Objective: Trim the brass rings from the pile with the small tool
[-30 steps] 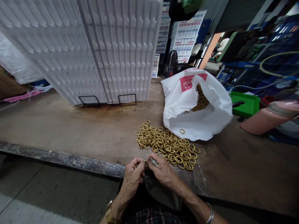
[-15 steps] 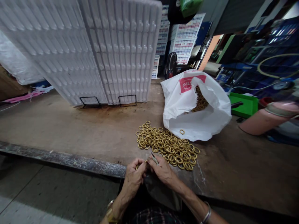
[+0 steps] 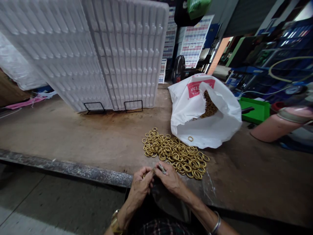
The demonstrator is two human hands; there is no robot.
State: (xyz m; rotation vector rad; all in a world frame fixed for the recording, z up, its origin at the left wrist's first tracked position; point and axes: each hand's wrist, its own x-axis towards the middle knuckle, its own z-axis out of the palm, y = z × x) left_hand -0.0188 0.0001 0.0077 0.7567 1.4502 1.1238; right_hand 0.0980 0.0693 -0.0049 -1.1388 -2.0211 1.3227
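Observation:
My left hand (image 3: pixel 140 185) is pinched shut on a small brass ring at the near edge of the worn wooden table (image 3: pixel 80 137). Touching it from the right, my right hand (image 3: pixel 171 179) grips a small metal blade tool (image 3: pixel 161 168), its tip against the ring. Just beyond my hands lies a pile of brass rings (image 3: pixel 174 152). Behind the pile sits an open white plastic bag (image 3: pixel 207 112) holding more rings, with one loose ring (image 3: pixel 190 138) on its lip.
Stacks of white moulded plastic trays (image 3: pixel 97 49) lean on black wire stands at the back left of the table. A green tray (image 3: pixel 256 109) and a pink cylinder (image 3: pixel 276 125) lie at the right. A metal strip (image 3: pixel 66 166) edges the table front.
Both hands stay together at the table edge. The blade in my right hand has shifted slightly against the ring; the pile and bag have not moved.

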